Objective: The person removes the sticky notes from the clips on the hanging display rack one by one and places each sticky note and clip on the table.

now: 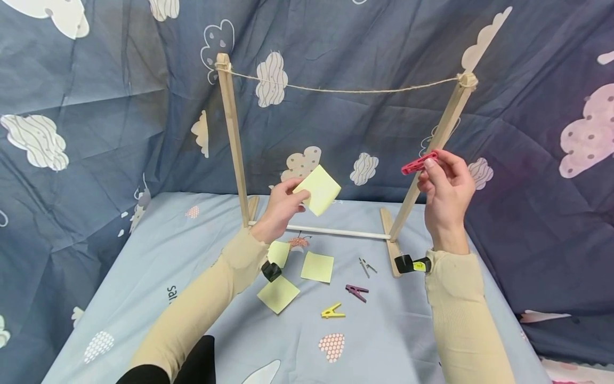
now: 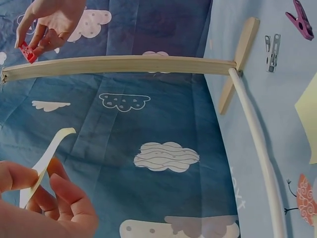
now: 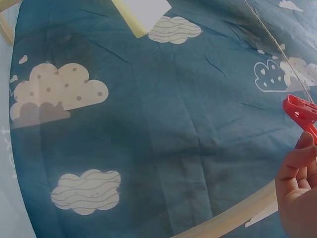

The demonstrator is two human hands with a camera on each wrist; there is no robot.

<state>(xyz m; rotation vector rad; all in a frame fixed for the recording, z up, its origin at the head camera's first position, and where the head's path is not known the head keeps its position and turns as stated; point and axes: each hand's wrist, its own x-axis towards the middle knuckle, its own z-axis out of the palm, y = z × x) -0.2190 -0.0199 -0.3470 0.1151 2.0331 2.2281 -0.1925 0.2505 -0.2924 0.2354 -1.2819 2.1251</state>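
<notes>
Between thumb and fingers my left hand (image 1: 282, 208) pinches a yellow sticky note (image 1: 320, 191), raised in front of the wooden frame. In the left wrist view the note (image 2: 47, 156) appears nearly edge-on and slightly curled. My right hand (image 1: 446, 189), held up by the frame's right post (image 1: 443, 122), pinches a red clothespin (image 1: 419, 163). The right wrist view shows the red clothespin (image 3: 298, 109) jutting out past the thumb. A thin twine (image 1: 345, 91) runs between the post tops, above both hands, with nothing hanging on it.
On the bed-like blue cloth (image 1: 384, 330) lie several yellow sticky notes (image 1: 317, 267), a yellow clothespin (image 1: 332, 311), a purple clothespin (image 1: 357, 292) and a metal clip (image 1: 367, 266). A white rod (image 1: 336, 231) joins the posts low down. Dark cloud-patterned fabric (image 1: 336, 48) hangs behind.
</notes>
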